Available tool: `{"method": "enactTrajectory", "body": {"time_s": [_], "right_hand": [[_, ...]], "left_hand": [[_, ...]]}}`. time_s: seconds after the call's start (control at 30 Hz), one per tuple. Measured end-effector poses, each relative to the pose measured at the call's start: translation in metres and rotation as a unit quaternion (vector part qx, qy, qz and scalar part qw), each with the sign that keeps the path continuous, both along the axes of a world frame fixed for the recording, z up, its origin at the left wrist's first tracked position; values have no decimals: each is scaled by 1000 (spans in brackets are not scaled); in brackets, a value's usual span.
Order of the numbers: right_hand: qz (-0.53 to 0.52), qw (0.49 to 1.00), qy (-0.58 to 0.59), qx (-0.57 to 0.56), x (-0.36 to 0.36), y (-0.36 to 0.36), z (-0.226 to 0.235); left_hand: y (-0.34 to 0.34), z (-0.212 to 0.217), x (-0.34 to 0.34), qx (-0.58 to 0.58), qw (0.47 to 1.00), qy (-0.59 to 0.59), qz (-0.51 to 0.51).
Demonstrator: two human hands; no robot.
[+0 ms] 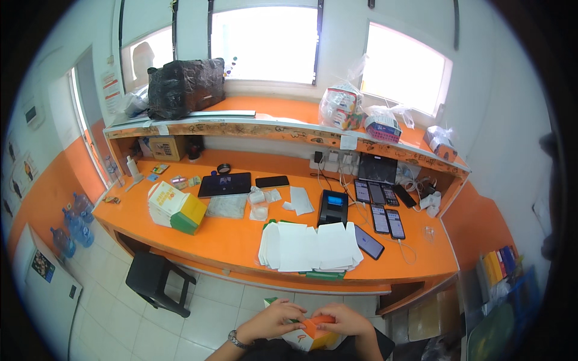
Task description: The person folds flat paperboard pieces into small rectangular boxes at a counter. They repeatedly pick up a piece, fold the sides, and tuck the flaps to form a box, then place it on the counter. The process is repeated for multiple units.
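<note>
Long orange counter (241, 240) runs along the wall, with a raised orange shelf (289, 129) above it. Three bright windows (265, 45) behind admit strong daylight. Walls (481, 90) white above, orange band below. Floor (120, 319) of pale tiles. Black stool (155, 280) stands before the counter. Water bottles (75, 225) stand at left.

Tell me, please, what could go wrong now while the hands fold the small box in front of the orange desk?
1. Both hands, left and right, hold the small box in the air over the tiled floor; it could slip and fall.
2. The stack of flat white cartons lies at the edge of the desk; a bump might push some off.
3. The phone beside that stack could be knocked too.
</note>
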State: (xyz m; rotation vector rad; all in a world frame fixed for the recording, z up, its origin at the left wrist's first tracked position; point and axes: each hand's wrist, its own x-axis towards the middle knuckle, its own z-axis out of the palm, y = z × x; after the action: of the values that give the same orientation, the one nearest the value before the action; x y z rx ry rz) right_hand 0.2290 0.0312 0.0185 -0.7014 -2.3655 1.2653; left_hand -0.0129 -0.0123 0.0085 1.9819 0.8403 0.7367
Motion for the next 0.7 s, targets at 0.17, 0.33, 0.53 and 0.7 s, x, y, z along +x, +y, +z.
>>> {"method": "enactTrajectory", "body": {"time_s": [0.17,0.33,0.53,0.7], "right_hand": [[-35,999,-12,1,8,1,11],[-77,996,15,-45,5,-5,18],[-76,996,22,-36,-18,4,24],[-78,990,6,116,-60,9,26]], "left_hand": [[10,-3,-1,48,999,-12,4],[29,-11,-9,-87,994,-49,-43],[45,-14,-25,-160,985,-48,-36],[55,-4,-49,33,998,58,2]]}}
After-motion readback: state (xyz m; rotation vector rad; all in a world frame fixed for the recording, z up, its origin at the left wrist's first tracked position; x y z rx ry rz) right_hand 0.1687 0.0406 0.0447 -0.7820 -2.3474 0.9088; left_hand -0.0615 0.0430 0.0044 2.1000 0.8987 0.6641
